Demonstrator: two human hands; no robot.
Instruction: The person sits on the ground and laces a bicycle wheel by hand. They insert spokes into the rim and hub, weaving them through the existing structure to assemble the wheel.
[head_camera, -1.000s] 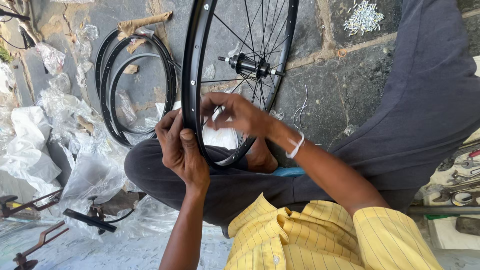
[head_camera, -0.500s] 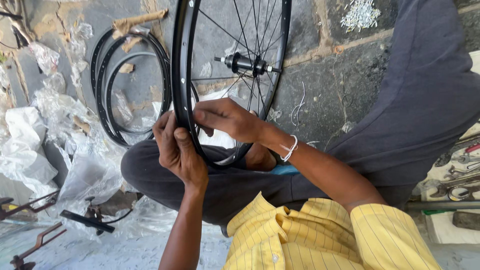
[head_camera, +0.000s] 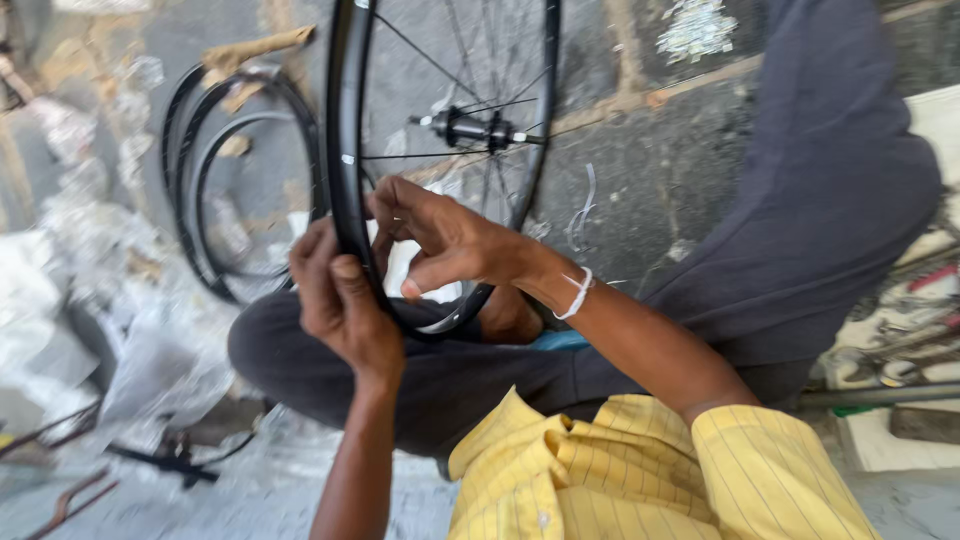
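Note:
A black bicycle wheel rim (head_camera: 345, 130) with thin spokes and a hub (head_camera: 470, 128) stands upright on my lap. My left hand (head_camera: 340, 300) grips the outer edge of the rim at its lower left, thumb on the rim. My right hand (head_camera: 445, 240) reaches inside the rim among the spokes near its lower part, fingers bent and pinching around a spoke end; what they pinch is too small to tell. A white band (head_camera: 578, 293) sits on my right wrist.
Black tyres or rims (head_camera: 215, 180) lie on the stone floor at the left. Crumpled clear plastic (head_camera: 100, 330) covers the floor at far left, with metal tools (head_camera: 170, 455) below it. More tools (head_camera: 905, 340) lie at the right edge. My grey-trousered legs (head_camera: 800, 200) are folded around the wheel.
The view has shifted, so the wheel and hands sit slightly further left. My right hand's fingers have curled lower along the inner rim. My left hand keeps its grip.

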